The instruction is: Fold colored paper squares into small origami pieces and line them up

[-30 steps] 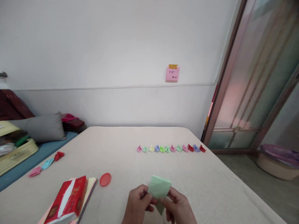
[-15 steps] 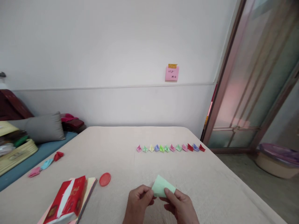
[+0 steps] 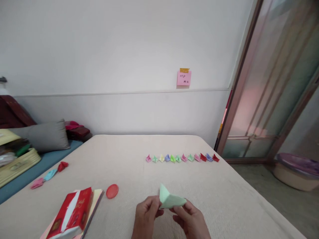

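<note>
Between my hands, raised over the cloth-covered surface, is a light green piece of folded paper (image 3: 169,200) with a pointed flap standing up at its left. My left hand (image 3: 147,212) pinches its left edge between thumb and fingers. At the lower right edge, my right hand (image 3: 190,217) grips it, the thumb beneath the near side and fingertips behind the right corner. Some fingertips are hidden behind the paper. Farther off lies a row of small folded paper pieces (image 3: 172,158) in pink, green, yellow, purple and red.
Left of my hands lie a round red lid (image 3: 112,191) and a red tissue pack (image 3: 72,212) on a stack of coloured paper (image 3: 97,196). Folded pieces in pink, blue (image 3: 50,174) and red lie at the left edge. A pink note (image 3: 183,78) is taped to the wall.
The green paper was a flat folded shape; now a flap stands up at its left and its right side tilts lower. My right thumb has moved down off its face.
</note>
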`<state>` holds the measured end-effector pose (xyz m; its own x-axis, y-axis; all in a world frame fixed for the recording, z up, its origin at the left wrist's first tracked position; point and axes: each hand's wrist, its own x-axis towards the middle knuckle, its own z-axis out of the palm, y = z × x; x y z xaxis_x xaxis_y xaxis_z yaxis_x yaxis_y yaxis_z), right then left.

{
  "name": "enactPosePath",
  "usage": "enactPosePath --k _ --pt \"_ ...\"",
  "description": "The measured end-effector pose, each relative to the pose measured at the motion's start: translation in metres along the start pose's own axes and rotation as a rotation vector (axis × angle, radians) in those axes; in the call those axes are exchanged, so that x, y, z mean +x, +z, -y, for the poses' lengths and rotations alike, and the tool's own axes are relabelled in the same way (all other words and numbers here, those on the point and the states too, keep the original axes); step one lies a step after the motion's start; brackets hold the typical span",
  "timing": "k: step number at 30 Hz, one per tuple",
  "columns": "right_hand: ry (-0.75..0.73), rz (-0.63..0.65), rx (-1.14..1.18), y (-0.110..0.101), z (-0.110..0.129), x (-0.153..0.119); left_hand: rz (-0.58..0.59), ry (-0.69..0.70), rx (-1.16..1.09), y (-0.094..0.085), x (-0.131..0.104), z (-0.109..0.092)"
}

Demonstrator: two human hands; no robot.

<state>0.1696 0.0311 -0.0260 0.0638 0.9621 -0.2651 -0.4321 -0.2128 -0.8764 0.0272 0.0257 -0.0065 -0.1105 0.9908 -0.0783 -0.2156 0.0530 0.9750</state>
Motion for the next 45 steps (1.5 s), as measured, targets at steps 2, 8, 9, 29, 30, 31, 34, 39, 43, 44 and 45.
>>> enactPosePath --k 2,8,9,29,30,31,34,39,43,44,45 --pt "-0.076 -0.019 -0.005 -0.003 0.000 0.002 0.003 -0.012 -0.073 0.000 0.000 -0.001" --pt "-0.203 -0.101 -0.042 -0.010 0.003 0.006 0.099 0.025 -0.256 0.000 0.003 0.005" --pt "-0.191 -0.091 -0.038 -0.011 0.004 0.005 0.101 0.071 -0.234 0.000 0.002 0.005" --pt "-0.393 0.210 -0.219 0.001 0.011 -0.009 -0.014 0.283 0.099 -0.018 0.005 0.004" --pt "-0.387 0.199 -0.231 0.001 0.013 -0.009 0.009 0.281 0.075 -0.016 0.004 0.003" --pt "-0.377 0.187 -0.241 0.000 0.015 -0.010 0.033 0.279 0.044 -0.015 0.004 0.002" --pt "-0.315 0.123 -0.242 -0.002 0.019 -0.009 0.021 0.284 0.006 -0.010 0.002 0.002" --pt "-0.184 0.008 -0.140 0.001 0.016 -0.008 -0.092 0.290 0.106 -0.004 0.000 0.001" --pt "-0.121 -0.043 -0.042 0.007 0.011 -0.009 -0.113 0.219 0.005 0.000 -0.001 0.003" --pt "-0.117 -0.052 -0.030 0.008 0.011 -0.009 -0.113 0.191 -0.037 0.001 -0.001 0.003" --pt "-0.116 -0.057 -0.023 0.008 0.011 -0.009 -0.114 0.170 -0.080 0.002 -0.001 0.003"
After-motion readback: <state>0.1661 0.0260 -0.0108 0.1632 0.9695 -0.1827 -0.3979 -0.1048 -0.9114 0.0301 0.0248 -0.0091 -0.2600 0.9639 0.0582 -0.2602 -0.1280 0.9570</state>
